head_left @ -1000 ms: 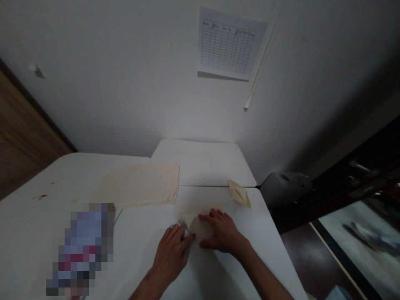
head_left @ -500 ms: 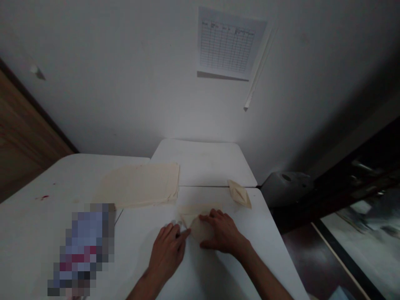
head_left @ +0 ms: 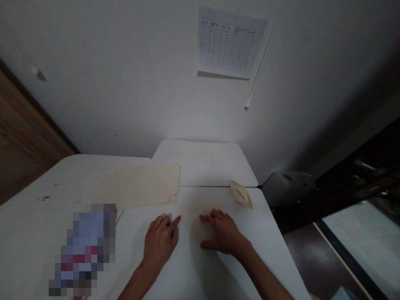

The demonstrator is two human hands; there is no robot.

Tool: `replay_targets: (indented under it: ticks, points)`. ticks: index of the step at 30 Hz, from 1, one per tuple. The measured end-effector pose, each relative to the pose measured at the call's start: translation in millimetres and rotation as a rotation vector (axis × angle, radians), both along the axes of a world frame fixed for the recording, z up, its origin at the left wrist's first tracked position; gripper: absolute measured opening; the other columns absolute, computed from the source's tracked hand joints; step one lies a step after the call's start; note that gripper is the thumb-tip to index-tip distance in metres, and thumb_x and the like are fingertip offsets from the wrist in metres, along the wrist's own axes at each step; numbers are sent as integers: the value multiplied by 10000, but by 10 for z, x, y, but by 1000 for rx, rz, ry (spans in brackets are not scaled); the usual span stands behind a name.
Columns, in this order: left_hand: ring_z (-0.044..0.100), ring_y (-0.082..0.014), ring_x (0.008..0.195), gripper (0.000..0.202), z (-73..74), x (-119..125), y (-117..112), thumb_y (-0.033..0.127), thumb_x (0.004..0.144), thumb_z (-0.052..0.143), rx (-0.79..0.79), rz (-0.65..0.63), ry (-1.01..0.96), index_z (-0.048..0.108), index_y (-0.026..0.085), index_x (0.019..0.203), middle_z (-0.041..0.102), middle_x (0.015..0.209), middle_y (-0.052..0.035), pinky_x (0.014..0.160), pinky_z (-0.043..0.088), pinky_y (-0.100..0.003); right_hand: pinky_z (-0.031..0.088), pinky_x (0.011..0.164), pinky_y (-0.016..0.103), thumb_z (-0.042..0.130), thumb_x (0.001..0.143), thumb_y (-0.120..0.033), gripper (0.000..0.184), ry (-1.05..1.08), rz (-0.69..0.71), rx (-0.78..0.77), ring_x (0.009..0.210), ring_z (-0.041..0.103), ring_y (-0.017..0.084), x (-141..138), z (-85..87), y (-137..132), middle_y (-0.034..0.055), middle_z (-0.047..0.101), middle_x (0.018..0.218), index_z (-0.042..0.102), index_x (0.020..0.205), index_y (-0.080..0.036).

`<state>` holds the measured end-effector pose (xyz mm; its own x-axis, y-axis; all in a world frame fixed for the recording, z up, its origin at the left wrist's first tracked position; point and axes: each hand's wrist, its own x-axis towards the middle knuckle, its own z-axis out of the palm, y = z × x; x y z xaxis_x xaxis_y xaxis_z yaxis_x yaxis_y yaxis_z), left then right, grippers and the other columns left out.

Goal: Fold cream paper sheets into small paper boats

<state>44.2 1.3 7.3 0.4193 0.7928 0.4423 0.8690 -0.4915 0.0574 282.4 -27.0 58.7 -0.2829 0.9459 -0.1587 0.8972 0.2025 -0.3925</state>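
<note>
A pale cream sheet of paper, partly folded, lies flat on the white table between my hands. My right hand rests on the sheet's right side, thumb and fingers spread apart and pressing it down. Part of the sheet is hidden beneath that hand. At the sheet's left edge is my left hand, its index finger stretched toward the paper and the other fingers loosely bent. Nothing shows in its grasp. Behind my right hand sits a small folded paper piece of the same cream colour.
A stack of cream sheets lies at the back left. A pixelated blue and red item is on the left of the white table. Against the wall, a printed sheet hangs. A whitish plastic container stands beyond the table's right edge.
My left hand has moved left and slightly away from me, off the fold it was touching. The folded left flap now lies opened out flatter. My right hand has stayed in place.
</note>
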Motion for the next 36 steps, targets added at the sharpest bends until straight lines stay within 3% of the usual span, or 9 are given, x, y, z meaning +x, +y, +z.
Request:
replay_targets:
  ticks: [9, 11, 16, 19, 25, 32, 36]
  points:
    - [558, -274, 901, 321, 26, -3, 28, 139, 843, 496, 4, 60, 83, 645, 173, 1125, 613, 944, -111, 800, 469, -428, 351, 962, 417, 800, 563, -532, 846, 25, -7, 25, 1097, 489, 299, 11, -44, -3, 73, 530, 1187, 488, 1321, -327]
    - [557, -282, 968, 341, -9, 9, -28, 116, 840, 479, 37, -17, 54, 626, 158, 1145, 609, 1048, -134, 841, 477, -440, 355, 957, 410, 801, 563, -530, 848, 36, -7, 27, 1089, 494, 294, 11, -55, -9, 71, 529, 1182, 486, 1324, -327]
    - [428, -255, 1269, 468, -82, 40, -193, 63, 819, 440, -12, -400, 40, 537, 194, 1259, 480, 1381, -89, 1000, 446, -401, 355, 961, 409, 798, 568, -516, 837, 46, -13, 49, 1087, 496, 291, 10, -87, -19, 71, 529, 1180, 492, 1322, -319]
    - [395, -246, 1312, 530, -53, 52, -243, 63, 816, 450, -80, -461, 75, 486, 226, 1319, 438, 1433, -64, 1025, 433, -405, 358, 960, 411, 797, 569, -511, 839, 45, -11, 49, 1094, 494, 292, 11, -92, -18, 73, 527, 1189, 489, 1325, -319]
    - [423, -276, 1302, 456, -39, 7, -212, 148, 854, 468, -76, -356, 68, 522, 242, 1297, 465, 1423, -51, 1021, 412, -470, 362, 956, 413, 802, 561, -520, 850, 38, -2, 46, 1083, 501, 294, 12, -67, -4, 79, 536, 1184, 492, 1324, -313]
    - [520, -301, 1198, 412, -62, -67, -73, 227, 863, 467, -30, -144, 26, 554, 156, 1259, 575, 1311, -97, 973, 420, -481, 349, 962, 400, 799, 560, -519, 855, 26, -13, 28, 1098, 493, 288, 3, -61, -2, 73, 524, 1199, 487, 1330, -318]
    - [525, -324, 1175, 367, -90, 4, -64, 182, 859, 461, 39, -117, 21, 586, 118, 1198, 587, 1271, -156, 966, 422, -503, 354, 952, 402, 798, 559, -518, 853, 20, -18, 20, 1104, 491, 290, 3, -73, -6, 71, 518, 1200, 482, 1330, -335]
